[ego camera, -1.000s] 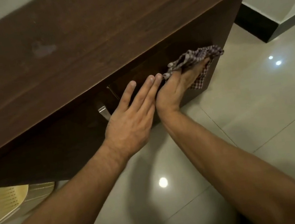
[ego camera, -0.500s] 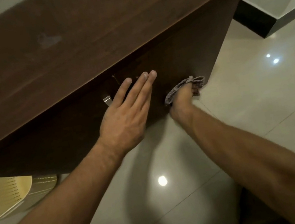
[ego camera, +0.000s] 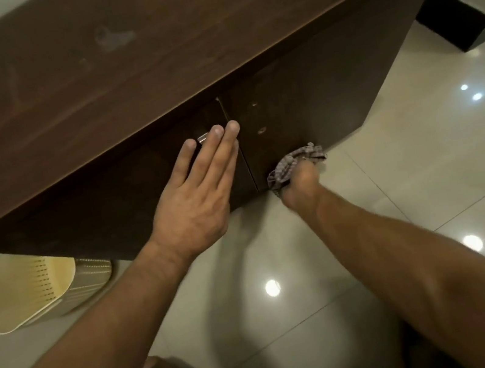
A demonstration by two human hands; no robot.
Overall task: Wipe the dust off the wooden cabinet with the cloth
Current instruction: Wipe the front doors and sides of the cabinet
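A dark brown wooden cabinet (ego camera: 149, 58) fills the upper part of the head view, its top showing a pale dusty smudge. My left hand (ego camera: 200, 190) lies flat with fingers together against the left door, fingertips by a small metal handle (ego camera: 203, 138). My right hand (ego camera: 300, 185) grips a checked cloth (ego camera: 295, 162) and presses it against the bottom of the right door, close to the floor. Most of my right hand's fingers are hidden in the cloth.
Glossy pale floor tiles (ego camera: 425, 169) spread to the right and below, with light reflections. A cream perforated plastic basket (ego camera: 27, 287) lies on the floor under the cabinet's left end. A dark skirting corner (ego camera: 451, 20) stands at the far right. My knee shows at the bottom.
My right hand has carried the cloth down the right door, from near its top to its bottom edge. My left hand has stayed flat on the left door.
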